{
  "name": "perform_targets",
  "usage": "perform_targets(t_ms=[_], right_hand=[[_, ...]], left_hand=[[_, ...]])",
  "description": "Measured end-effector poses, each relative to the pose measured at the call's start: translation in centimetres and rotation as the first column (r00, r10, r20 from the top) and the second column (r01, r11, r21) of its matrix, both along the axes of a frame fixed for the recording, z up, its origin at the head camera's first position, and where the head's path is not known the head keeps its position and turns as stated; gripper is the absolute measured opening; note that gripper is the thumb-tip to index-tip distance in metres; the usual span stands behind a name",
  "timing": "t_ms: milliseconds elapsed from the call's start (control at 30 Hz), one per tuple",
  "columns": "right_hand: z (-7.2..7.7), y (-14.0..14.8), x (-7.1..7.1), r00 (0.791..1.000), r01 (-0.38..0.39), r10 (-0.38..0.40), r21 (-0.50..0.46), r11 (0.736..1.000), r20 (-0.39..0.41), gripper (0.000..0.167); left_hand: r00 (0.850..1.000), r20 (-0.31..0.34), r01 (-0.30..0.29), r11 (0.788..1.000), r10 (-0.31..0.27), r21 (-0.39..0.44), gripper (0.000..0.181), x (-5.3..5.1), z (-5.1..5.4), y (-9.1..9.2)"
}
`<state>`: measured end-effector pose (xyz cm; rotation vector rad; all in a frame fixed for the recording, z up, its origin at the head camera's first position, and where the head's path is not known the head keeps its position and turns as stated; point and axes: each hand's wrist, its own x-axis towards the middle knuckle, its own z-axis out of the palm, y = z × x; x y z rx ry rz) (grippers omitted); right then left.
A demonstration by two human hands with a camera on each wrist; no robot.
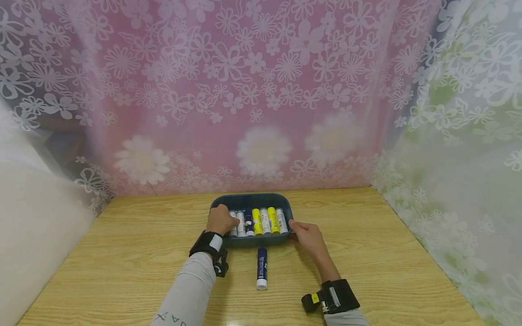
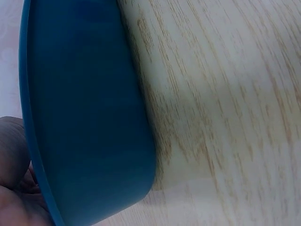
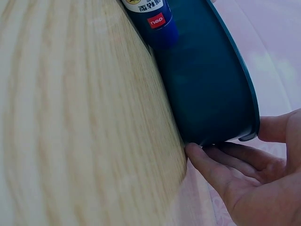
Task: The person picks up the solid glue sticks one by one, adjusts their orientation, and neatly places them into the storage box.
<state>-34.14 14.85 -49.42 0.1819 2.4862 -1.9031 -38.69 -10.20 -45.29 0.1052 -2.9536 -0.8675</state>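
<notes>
A dark teal plastic basket point(image 1: 253, 242) sits on the wooden table, holding a row of several glue sticks point(image 1: 257, 222) in white, yellow and dark blue. My left hand point(image 1: 220, 220) reaches over the basket's front rim at its left end, with bent fingers beside the leftmost white sticks. Its fingertips are hidden, so whether it pinches a stick cannot be seen. My right hand point(image 1: 307, 236) grips the basket's right end, thumb at the rim and fingers below against the wall. In front of the basket lies a dark blue glue stick point(image 1: 262, 269) with a white end, touched by neither hand.
The wooden table point(image 1: 142, 253) runs back to a pink flowered curtain point(image 1: 253, 90). Pale hangings stand along both sides, including a white flowered one point(image 1: 469, 158) at the right. Each wrist carries a black strap with a small camera.
</notes>
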Motion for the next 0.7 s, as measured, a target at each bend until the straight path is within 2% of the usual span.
perform_targets(t_ms=[400, 700], right_hand=[[0.04, 0.00, -0.25, 1.000, -0.001, 0.001, -0.001, 1.000, 0.008, 0.047], [0.09, 0.05, -0.13, 1.000, 0.007, -0.007, 0.000, 1.000, 0.015, 0.047]], left_hand=[[1.000, 0.018, -0.012, 1.000, 0.012, 0.010, 0.027, -0.05, 0.22, -0.02], [1.000, 0.002, 0.012, 1.000, -0.012, -0.012, 0.027, 0.09, 0.21, 0.00]])
